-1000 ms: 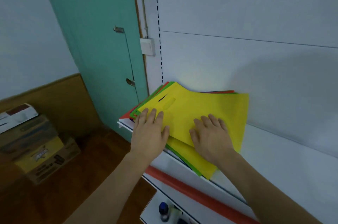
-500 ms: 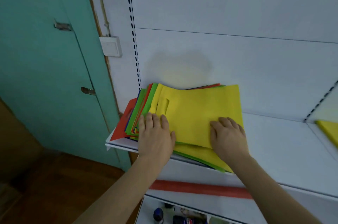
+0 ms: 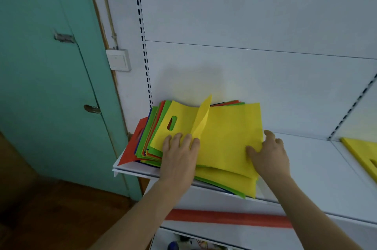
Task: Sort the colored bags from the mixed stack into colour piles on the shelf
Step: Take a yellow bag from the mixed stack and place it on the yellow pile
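A mixed stack of flat bags (image 3: 152, 139) in red, green, blue and yellow lies at the left end of the white shelf (image 3: 318, 176). The top yellow bag (image 3: 230, 137) is folded up near its middle, baring the yellow bag with a handle slot beneath. My left hand (image 3: 179, 156) presses flat on the stack at the fold. My right hand (image 3: 269, 154) pinches the top yellow bag's right edge, thumb on top. A separate yellow pile (image 3: 365, 154) sits at the far right of the shelf.
A teal door (image 3: 47, 86) and a white light switch (image 3: 118, 60) stand left of the shelving. A slotted upright (image 3: 142, 35) runs up the back panel. A red strip (image 3: 228, 218) marks the shelf below, with small items under it. Wooden floor lies at lower left.
The top yellow bag's left part has lifted and folded over. My right hand shifted to the bag's right edge and now pinches it. The camera moved closer, showing more of the yellow pile.
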The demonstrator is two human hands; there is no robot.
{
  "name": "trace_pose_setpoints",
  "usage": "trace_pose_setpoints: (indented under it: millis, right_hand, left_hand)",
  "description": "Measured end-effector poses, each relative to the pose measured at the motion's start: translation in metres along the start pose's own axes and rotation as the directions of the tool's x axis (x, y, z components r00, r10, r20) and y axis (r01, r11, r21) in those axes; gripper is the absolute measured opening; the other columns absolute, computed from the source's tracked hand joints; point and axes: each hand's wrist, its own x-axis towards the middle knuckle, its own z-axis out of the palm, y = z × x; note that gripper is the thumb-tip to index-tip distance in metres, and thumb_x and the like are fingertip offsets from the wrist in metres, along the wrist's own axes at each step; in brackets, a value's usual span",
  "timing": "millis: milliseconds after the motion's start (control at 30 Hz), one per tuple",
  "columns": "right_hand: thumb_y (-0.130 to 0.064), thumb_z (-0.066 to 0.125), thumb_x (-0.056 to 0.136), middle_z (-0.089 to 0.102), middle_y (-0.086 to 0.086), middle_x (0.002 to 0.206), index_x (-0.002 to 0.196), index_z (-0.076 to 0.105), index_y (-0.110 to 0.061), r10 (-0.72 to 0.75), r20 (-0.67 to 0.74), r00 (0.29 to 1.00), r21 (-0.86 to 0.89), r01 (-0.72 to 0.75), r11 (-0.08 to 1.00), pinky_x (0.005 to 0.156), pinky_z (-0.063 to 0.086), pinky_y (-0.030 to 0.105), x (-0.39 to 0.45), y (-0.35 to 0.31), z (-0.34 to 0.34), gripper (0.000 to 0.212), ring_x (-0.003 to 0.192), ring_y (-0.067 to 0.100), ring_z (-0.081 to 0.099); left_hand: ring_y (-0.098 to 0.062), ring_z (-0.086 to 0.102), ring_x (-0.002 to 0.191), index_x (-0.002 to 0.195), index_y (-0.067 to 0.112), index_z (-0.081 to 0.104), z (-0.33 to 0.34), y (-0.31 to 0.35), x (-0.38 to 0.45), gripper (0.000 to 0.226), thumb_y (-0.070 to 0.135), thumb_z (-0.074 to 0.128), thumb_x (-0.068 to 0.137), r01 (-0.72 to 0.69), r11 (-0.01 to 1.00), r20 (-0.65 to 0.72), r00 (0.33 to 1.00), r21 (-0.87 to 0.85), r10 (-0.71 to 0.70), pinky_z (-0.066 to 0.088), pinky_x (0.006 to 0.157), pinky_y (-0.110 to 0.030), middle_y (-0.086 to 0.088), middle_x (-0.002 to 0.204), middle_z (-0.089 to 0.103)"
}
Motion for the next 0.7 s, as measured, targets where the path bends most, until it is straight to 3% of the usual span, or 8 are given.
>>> trace_pose_setpoints:
  millis: [67,133,267,333,400,533,633,700]
  right_hand:
    - [-0.028,0.073,0.091,0.059,0.018,0.132,0.157,0.037,-0.011,0.042,0.014,0.999,0.087,-0.043,0.995,0.098,0.050,0.050,0.006,0.002,-0.005,0.077,0.120,0.041,0.058]
    - [-0.020,0.069,0.090,0.067,0.012,0.118,0.155,0.042,-0.010,0.050,0.028,0.998,0.114,-0.052,0.992,0.096,0.051,0.047,0.009,0.004,-0.005,0.071,0.115,0.037,0.061]
    - [-0.021,0.067,0.090,0.069,0.002,0.099,0.131,0.062,-0.016,0.033,0.060,0.998,0.139,-0.041,0.989,0.085,0.054,0.041,0.010,0.003,0.000,0.042,0.098,0.031,0.064]
    - [-0.024,0.069,0.089,0.068,0.003,0.104,0.123,0.062,-0.017,0.026,0.064,0.998,0.154,-0.036,0.987,0.083,0.053,0.041,0.012,0.003,0.003,0.036,0.098,0.032,0.063]
    - [-0.028,0.070,0.089,0.066,0.008,0.114,0.125,0.056,-0.017,0.027,0.087,0.996,0.136,-0.038,0.990,0.082,0.050,0.040,0.017,0.003,0.005,0.040,0.104,0.035,0.061]
    - [-0.034,0.071,0.091,0.062,0.008,0.106,0.129,0.049,-0.017,0.024,0.100,0.995,0.136,-0.038,0.990,0.077,0.046,0.040,0.022,0.006,0.009,0.047,0.094,0.033,0.056]
    - [-0.028,0.073,0.089,0.064,0.007,0.110,0.137,0.047,-0.019,0.032,0.051,0.998,0.176,-0.040,0.984,0.076,0.045,0.040,0.026,0.010,0.010,0.055,0.100,0.037,0.060]
    - [-0.023,0.073,0.086,0.061,-0.002,0.099,0.141,0.044,-0.023,0.066,0.040,0.997,0.269,-0.075,0.960,0.073,0.043,0.038,0.028,0.011,0.009,0.063,0.092,0.031,0.057]
  left_hand:
    - [-0.032,0.032,0.148,0.154,0.021,0.036,0.002,-0.002,0.001,0.056,0.011,0.047,0.100,0.011,1.000,0.001,1.000,-0.002,-0.011,0.026,0.121,-0.050,-0.006,0.158,0.039]
    - [-0.034,0.030,0.149,0.156,0.018,0.032,0.000,-0.005,0.004,0.055,0.022,0.050,0.104,0.108,0.994,-0.012,0.994,0.015,-0.108,0.030,0.121,-0.048,-0.013,0.161,0.035]
    - [-0.041,0.033,0.148,0.155,0.015,0.035,-0.005,-0.004,0.011,0.058,0.039,0.048,0.104,0.274,0.957,0.040,0.960,0.094,-0.279,0.022,0.124,-0.056,-0.017,0.152,0.049]
    - [-0.036,0.045,0.140,0.156,0.016,0.034,-0.004,0.004,0.010,0.053,0.030,0.046,0.106,0.249,0.964,0.073,0.964,0.095,-0.256,0.020,0.124,-0.058,-0.013,0.143,0.059]
    - [-0.032,0.055,0.130,0.157,0.015,0.030,-0.001,0.013,0.008,0.054,0.018,0.046,0.106,0.186,0.978,0.091,0.977,0.092,-0.194,0.028,0.121,-0.053,-0.011,0.137,0.061]
    - [-0.028,0.061,0.116,0.161,0.016,0.022,0.004,0.014,0.008,0.071,0.009,0.054,0.099,0.154,0.987,0.043,0.987,0.042,-0.155,0.043,0.108,-0.042,-0.008,0.135,0.058]
    - [-0.027,0.060,0.108,0.162,0.019,0.018,0.009,0.013,0.004,0.082,0.002,0.060,0.093,0.137,0.988,0.030,0.990,-0.073,-0.136,0.048,0.094,-0.037,-0.009,0.142,0.050]
    - [-0.028,0.059,0.113,0.162,0.023,0.015,0.013,0.011,0.000,0.089,-0.003,0.062,0.091,0.109,0.984,0.029,0.994,-0.144,-0.106,0.051,0.092,-0.037,-0.011,0.155,0.037]
